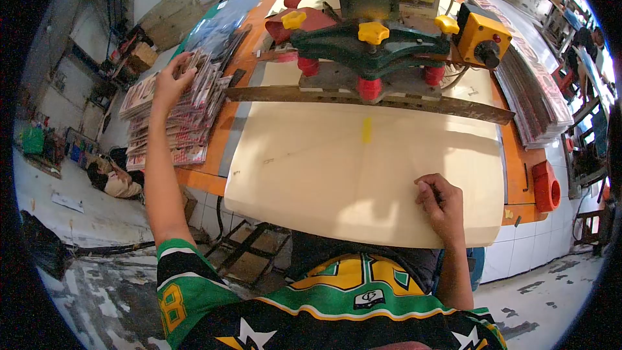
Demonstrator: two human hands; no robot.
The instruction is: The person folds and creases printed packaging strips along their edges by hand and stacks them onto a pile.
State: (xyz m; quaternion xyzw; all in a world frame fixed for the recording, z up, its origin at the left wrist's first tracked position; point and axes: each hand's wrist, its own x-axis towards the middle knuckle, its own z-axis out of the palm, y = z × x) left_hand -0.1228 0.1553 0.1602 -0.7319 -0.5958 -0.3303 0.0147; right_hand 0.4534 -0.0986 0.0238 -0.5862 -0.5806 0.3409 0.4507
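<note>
My left hand point(172, 85) reaches out to a tall stack of printed plastic bags point(176, 131) at the left, its fingers closed at the upper edge of the pile. How many bags it grips is hidden. My right hand point(442, 207) hovers over or rests on the cream board point(311, 175) in front of me, fingers curled in and nothing visible in them. A short yellow strip point(367, 129) marks the board. Across its back edge runs the long metal bar point(382, 105) of a press with a dark green frame point(369, 48) and yellow knobs point(374, 33).
Another thick stack of printed bags point(528, 84) lies at the right. A yellow control box point(484, 40) with a black knob is beside the press. A red tape dispenser-like ring point(546, 186) sits at the right table edge point(518, 162). Another person point(116, 178) is low at the far left.
</note>
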